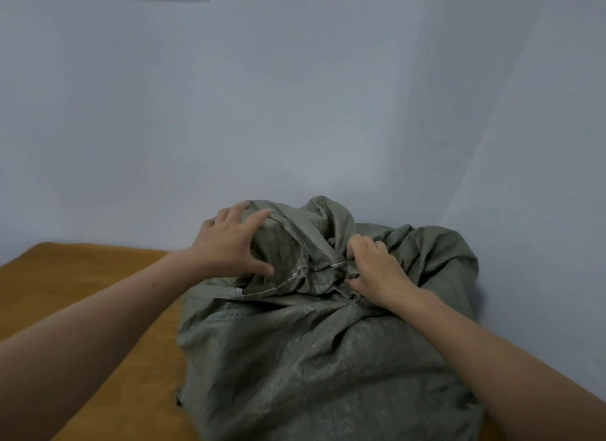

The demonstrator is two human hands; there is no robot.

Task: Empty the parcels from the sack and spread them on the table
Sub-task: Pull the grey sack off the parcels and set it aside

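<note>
On the table (82,276), against the wall (328,96), sack (311,358) tight in left hand (226,247) and right hand (377,270)

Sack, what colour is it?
The sack is dull grey-green, clearest in the head view.

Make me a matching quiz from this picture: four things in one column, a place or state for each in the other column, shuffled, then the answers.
Column one:
1. grey-green woven sack
2. orange-brown wooden table
3. left hand
4. right hand

Column two:
A. pinches bunched folds of fabric
B. lies crumpled on the tabletop
C. grips a bulge, fingers spread
D. shows at the left, under the sack

Pairs: 1-B, 2-D, 3-C, 4-A
</note>
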